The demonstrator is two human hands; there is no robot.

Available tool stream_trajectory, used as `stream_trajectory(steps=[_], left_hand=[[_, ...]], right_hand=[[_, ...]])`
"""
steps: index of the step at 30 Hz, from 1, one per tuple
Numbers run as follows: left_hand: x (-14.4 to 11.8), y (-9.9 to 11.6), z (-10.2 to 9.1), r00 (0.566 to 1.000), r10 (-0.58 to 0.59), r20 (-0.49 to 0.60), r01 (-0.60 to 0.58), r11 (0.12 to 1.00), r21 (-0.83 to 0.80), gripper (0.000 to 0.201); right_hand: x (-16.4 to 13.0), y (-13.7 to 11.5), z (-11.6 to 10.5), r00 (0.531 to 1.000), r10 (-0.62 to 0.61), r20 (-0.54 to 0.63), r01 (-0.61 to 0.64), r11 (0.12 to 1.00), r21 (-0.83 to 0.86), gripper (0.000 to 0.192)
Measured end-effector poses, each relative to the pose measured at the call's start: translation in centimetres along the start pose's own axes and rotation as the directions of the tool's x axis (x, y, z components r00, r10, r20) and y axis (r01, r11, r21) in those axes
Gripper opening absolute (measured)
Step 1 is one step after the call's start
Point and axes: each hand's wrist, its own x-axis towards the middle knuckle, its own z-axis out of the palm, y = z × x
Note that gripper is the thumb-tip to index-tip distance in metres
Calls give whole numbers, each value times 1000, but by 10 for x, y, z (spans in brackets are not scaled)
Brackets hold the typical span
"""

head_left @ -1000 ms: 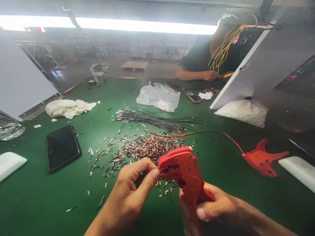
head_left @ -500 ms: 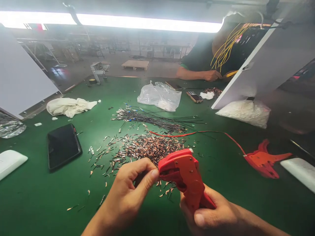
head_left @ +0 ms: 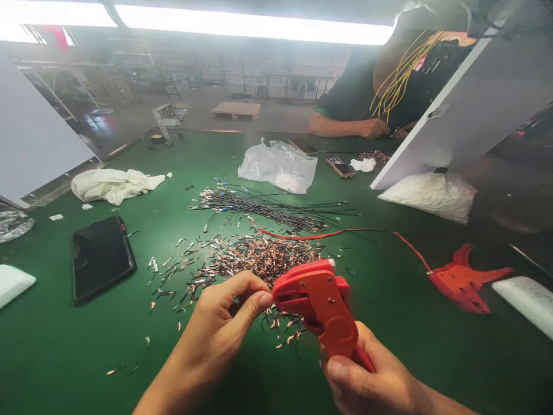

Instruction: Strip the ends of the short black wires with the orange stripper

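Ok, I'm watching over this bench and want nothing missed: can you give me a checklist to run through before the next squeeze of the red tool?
1. Right hand grips the red plastic hand crimper: ok.
2. Left hand pinches at the tool's nose: ok.
3. Piece seated in the nose: cannot tell, fingers hide it.
4. Loose pile of small copper-coloured metal terminals lies close: ok.
5. Bundle of thin black wires within reach: ok.
6. Black smartphone lies apart from the pile: ok.
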Motion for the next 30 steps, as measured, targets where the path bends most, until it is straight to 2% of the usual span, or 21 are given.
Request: stream_trajectory(steps=[3,7,9,13,16,19,21,25,30], left_hand=[[0,-2,1,1000,-5,-2,5,1000,21,25],[-1,-6,5,999,40,-31,-38,997,67,20],[-3,-7,6,993,103,-53,-97,988,119,20],[-7,-8,5,959,237,-157,-187,941,281,20],[-8,-10,6,932,302,-199,-229,919,321,17],[-5,-16,12,900,424,-96,-368,861,351,15],[-4,-20,18,886,464,8,-429,814,391,16],[-4,-22,33,875,466,128,-471,761,446,20],[-3,-19,41,851,496,174,-509,694,509,22]], right_hand=[[-2,-1,1,999,-13,-45,12,999,-36,55],[-5,-5,0,987,119,-106,-112,991,74,47],[-4,-10,-3,987,123,-108,-113,989,93,46],[1,-29,-11,968,-42,-249,52,998,35,41],[1,-41,-16,928,-223,-299,179,970,-167,30],[-1,-47,-14,883,-335,-328,194,899,-393,25],[-2,-47,-10,859,-364,-359,168,864,-474,25],[-1,-47,-3,842,-414,-346,216,845,-489,20],[0,-48,1,854,-414,-314,234,846,-478,13]])
